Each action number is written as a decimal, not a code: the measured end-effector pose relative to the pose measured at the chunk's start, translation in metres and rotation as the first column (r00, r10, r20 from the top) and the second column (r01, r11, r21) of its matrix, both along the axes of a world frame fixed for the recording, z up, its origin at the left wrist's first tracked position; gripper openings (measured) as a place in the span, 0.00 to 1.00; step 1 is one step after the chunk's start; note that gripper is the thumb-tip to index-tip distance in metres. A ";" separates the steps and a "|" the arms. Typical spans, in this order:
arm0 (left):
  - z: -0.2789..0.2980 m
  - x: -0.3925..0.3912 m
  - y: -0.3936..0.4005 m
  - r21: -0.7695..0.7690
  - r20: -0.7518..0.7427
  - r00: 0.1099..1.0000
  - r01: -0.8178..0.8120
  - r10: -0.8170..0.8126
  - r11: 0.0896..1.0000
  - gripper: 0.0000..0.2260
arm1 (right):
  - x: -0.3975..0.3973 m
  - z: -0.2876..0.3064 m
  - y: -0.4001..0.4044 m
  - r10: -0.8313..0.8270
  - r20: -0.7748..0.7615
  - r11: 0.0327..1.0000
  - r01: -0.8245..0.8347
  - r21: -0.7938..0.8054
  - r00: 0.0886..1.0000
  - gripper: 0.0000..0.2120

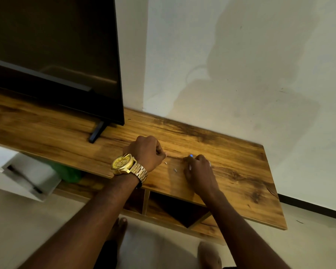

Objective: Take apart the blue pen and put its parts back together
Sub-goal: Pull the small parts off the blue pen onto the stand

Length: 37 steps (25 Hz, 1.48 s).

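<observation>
Bare feet (120,228) on the pale floor come first, then two forearms reaching up to the wooden surface (241,171), well to the right of the television (56,55). The left hand (145,152), a gold watch (123,164) on its wrist, rests curled with fingertips pinched together; something tiny may sit in that pinch, but I cannot tell. The right hand (199,169) is cupped low against the wood, its grip closed over the blue pen (191,155), of which only a blue tip peeks out beyond the knuckles. Between the two hands lie two small pale parts (170,166), set apart on the wood, probably so they stay put and within easy reach. Keeping both hands down on the surface looks meant to steady fiddly work. I'd judge the pen is already partly dismantled.
</observation>
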State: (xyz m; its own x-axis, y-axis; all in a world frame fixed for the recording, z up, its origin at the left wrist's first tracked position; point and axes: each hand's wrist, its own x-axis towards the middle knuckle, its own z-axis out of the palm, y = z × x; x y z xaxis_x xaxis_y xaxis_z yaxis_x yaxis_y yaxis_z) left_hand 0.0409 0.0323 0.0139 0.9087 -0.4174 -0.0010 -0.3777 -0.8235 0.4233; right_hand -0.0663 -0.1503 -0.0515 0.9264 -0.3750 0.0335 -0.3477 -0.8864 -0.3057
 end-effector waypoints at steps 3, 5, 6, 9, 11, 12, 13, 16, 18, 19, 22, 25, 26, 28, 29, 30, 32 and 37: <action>0.002 0.001 0.000 0.003 -0.002 1.000 -0.009 0.009 1.000 0.10 | 0.002 -0.004 0.000 -0.056 -0.006 0.997 0.055 -0.044 0.998 0.10; 0.005 0.000 -0.002 -0.005 0.003 1.000 -0.003 0.003 1.000 0.09 | 0.001 0.002 -0.001 -0.086 0.005 0.996 0.086 -0.014 0.996 0.07; 0.006 -0.002 -0.004 -0.020 0.007 1.000 0.012 -0.011 1.000 0.08 | -0.001 0.009 -0.001 -0.107 0.039 0.994 0.106 0.039 0.993 0.06; 0.010 -0.009 -0.013 -0.185 -0.025 0.996 0.078 -0.084 0.980 0.06 | -0.016 0.042 0.002 -0.287 0.231 0.912 0.191 0.363 0.930 0.06; 0.013 -0.015 -0.022 -0.378 -0.077 0.979 0.144 -0.186 0.914 0.08 | -0.037 0.061 0.011 -0.372 0.295 0.817 0.159 0.555 0.880 0.07; 0.016 -0.018 -0.027 -0.465 -0.107 0.962 0.176 -0.252 0.868 0.08 | -0.048 0.067 0.016 -0.382 0.304 0.786 0.134 0.603 0.873 0.07; 0.017 -0.022 -0.032 -0.534 -0.138 0.938 0.201 -0.319 0.821 0.08 | -0.059 0.072 0.020 -0.377 0.304 0.771 0.115 0.627 0.875 0.08; 0.016 -0.030 -0.044 -0.608 -0.172 0.892 0.238 -0.419 0.757 0.06 | -0.076 0.078 0.021 -0.378 0.264 0.730 0.111 0.675 0.887 0.08; 0.012 -0.031 -0.048 -0.613 -0.193 0.891 0.218 -0.412 0.759 0.06 | -0.081 0.079 0.013 -0.389 0.229 0.694 0.120 0.710 0.892 0.08; 0.010 -0.030 -0.049 -0.617 -0.222 0.881 0.204 -0.417 0.760 0.06 | -0.083 0.080 0.008 -0.389 0.209 0.675 0.124 0.727 0.897 0.08; 0.008 -0.030 -0.057 -0.603 -0.277 0.838 0.228 -0.469 0.764 0.07 | -0.092 0.080 -0.003 -0.373 0.173 0.666 0.133 0.734 0.911 0.09; 0.008 -0.031 -0.066 -0.600 -0.268 0.845 0.230 -0.463 0.766 0.06 | -0.095 0.076 -0.008 -0.353 0.162 0.679 0.133 0.722 0.921 0.10; 0.009 -0.032 -0.068 -0.588 -0.247 0.859 0.236 -0.449 0.774 0.06 | -0.096 0.076 -0.010 -0.351 0.164 0.678 0.129 0.723 0.922 0.10; 0.010 -0.032 -0.072 -0.568 -0.224 0.875 0.242 -0.430 0.787 0.06 | -0.097 0.077 -0.012 -0.356 0.170 0.672 0.125 0.729 0.919 0.10; 0.011 -0.032 -0.073 -0.569 -0.226 0.877 0.233 -0.423 0.788 0.05 | -0.097 0.077 -0.014 -0.363 0.175 0.667 0.124 0.735 0.915 0.09; 0.010 -0.030 -0.072 -0.574 -0.228 0.881 0.222 -0.415 0.788 0.05 | -0.096 0.077 -0.014 -0.366 0.177 0.664 0.123 0.738 0.914 0.08; 0.010 -0.030 -0.073 -0.572 -0.227 0.885 0.217 -0.407 0.791 0.05 | -0.096 0.076 -0.017 -0.372 0.178 0.655 0.122 0.746 0.911 0.08; 0.015 -0.027 -0.080 -0.585 -0.323 0.846 0.174 -0.425 0.792 0.04 | -0.097 0.078 -0.022 -0.383 0.194 0.630 0.102 0.770 0.903 0.08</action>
